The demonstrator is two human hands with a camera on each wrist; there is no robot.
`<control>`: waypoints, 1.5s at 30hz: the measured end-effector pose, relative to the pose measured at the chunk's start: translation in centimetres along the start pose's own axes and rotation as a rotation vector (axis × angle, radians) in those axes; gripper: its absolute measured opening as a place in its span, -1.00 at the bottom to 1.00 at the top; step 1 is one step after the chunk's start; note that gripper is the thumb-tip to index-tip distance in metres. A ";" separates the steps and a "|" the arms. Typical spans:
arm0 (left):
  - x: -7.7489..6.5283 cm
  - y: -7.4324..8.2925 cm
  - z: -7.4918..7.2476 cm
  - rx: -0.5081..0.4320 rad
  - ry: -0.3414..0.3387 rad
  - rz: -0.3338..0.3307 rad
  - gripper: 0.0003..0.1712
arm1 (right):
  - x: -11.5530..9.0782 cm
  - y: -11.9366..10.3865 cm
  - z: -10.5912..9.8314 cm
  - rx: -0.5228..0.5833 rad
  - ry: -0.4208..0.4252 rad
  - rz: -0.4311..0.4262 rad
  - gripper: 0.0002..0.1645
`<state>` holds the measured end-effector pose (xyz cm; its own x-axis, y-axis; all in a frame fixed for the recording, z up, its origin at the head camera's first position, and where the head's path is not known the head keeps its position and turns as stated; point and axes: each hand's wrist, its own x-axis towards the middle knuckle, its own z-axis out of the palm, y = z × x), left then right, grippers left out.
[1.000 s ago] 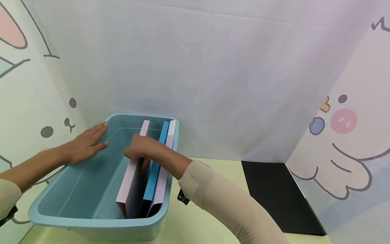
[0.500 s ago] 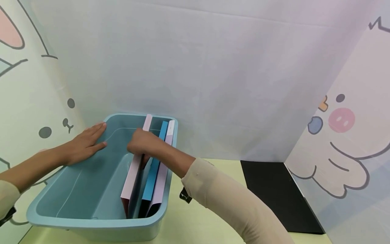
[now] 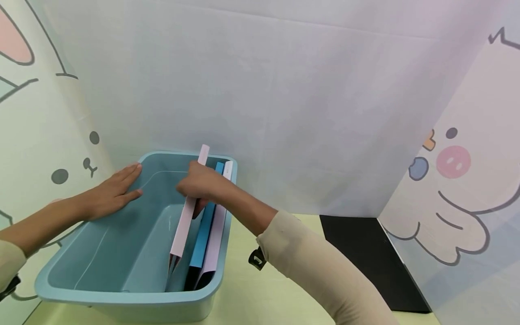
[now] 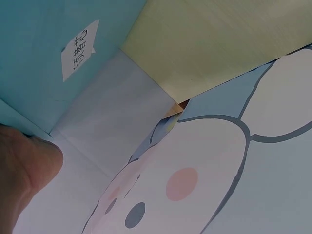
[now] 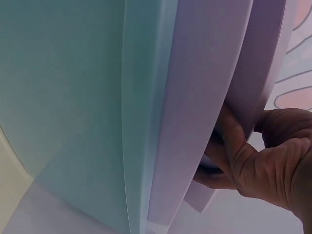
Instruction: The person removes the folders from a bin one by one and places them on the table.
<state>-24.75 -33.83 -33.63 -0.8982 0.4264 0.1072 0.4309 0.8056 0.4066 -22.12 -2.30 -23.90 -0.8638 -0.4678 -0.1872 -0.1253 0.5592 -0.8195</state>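
Inside the left part of the head view stands a light blue plastic bin (image 3: 122,297). My right hand (image 3: 201,183) grips a pale pink binder (image 3: 184,228) by its upper spine, thumb on one side and fingers on the other. This binder is tilted, its far end rising above the bin's back rim. Just to its right, a blue binder (image 3: 201,246) and a lilac binder (image 3: 216,246) stand against the bin's right wall. The fingers of the right hand (image 5: 273,165) curl round the held binder (image 5: 258,58) in the right wrist view. My left hand (image 3: 111,192) rests flat on the bin's left rim.
A flat black board (image 3: 369,262) lies at the right on the pale yellow-green table (image 3: 260,271). A white curtain (image 3: 264,104) hangs behind, with cartoon-printed panels on both sides. The left wrist view shows a white handwritten label (image 4: 80,50) on the bin's outside.
My right hand has lifted the pink binder upward and slightly to the right, so its far end now stands higher. The left hand and the other two binders have stayed put.
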 end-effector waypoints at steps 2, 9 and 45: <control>-0.1 0.1 0.0 -0.001 -0.002 -0.003 -0.02 | -0.2 0.1 -0.4 0.038 -0.002 -0.007 -0.43; -0.2 0.1 -0.2 -0.001 -0.011 -0.010 -0.01 | -0.9 0.3 -1.8 0.146 0.003 0.009 0.08; 0.1 1.0 -0.1 -0.024 -0.022 -0.017 0.00 | -4.4 2.5 -6.9 0.300 0.126 -0.091 0.01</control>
<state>-24.39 -33.02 -33.08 -0.9033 0.4215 0.0799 0.4128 0.8031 0.4298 -21.98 5.84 -21.40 -0.9113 -0.4083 -0.0528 -0.0719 0.2840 -0.9561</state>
